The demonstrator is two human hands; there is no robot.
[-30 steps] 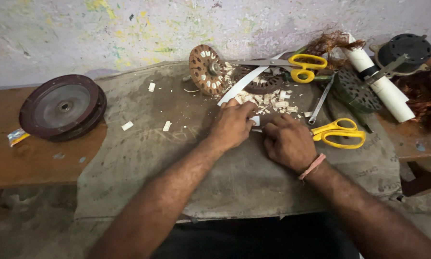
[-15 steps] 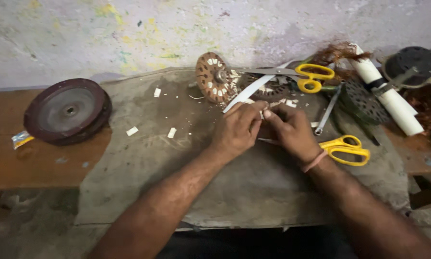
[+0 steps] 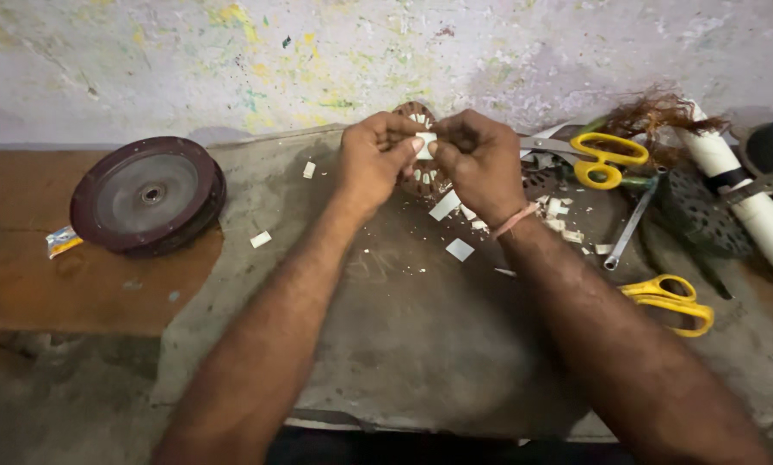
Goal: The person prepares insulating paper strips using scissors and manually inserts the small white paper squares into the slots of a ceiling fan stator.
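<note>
Two hands meet above the middle of the tabletop [image 3: 421, 362] in the head view, the only view there is. The left hand [image 3: 374, 159] and the right hand [image 3: 481, 164] are raised side by side, fingers curled in, and between their fingertips they pinch a small white paper slip [image 3: 425, 145]. Both hands are closed on it, thumb against forefinger, and the slip stands just in front of a round motor stator [image 3: 421, 176], most of which is hidden behind the hands. A pinkish band [image 3: 516, 220] circles the right wrist.

Below the hands, white paper scraps [image 3: 460, 250] lie scattered on the grey cloth covering the tabletop, with a few more to the left near a dark round motor cover [image 3: 145, 196], which rests partly on the bare brown wood. A small wrapper [image 3: 61, 241] lies just left of that cover.

To the right, one pair of yellow-handled scissors [image 3: 606, 159] lies near the wall, and a second pair of yellow scissors [image 3: 675, 301] lies nearer the front edge, beside the right forearm. Between them lies a thin metal rod [image 3: 629, 231]. Further right sit a dark perforated disc [image 3: 701, 211], a white tube [image 3: 748, 198] with a black band, and a tangle of copper wire [image 3: 653, 112] by the wall.
</note>
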